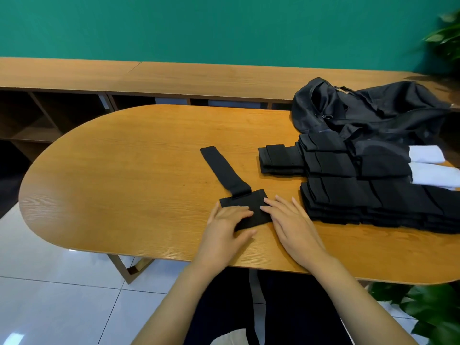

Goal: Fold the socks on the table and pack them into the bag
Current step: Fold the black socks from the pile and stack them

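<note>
1. Two flat hands, left hand point(227, 224) and right hand point(292, 221), press the folded end of a black sock point(239, 199), gripping nothing.
2. Its unfolded tail stretches leftward, away from the bag point(368, 108); the left hand lies nearer it.

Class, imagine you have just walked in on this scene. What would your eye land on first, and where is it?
The left hand and right hand press flat on a half-folded black sock near the front edge of the oval wooden table. To their right lies a pile of black socks, with a crumpled black bag behind it.
</note>
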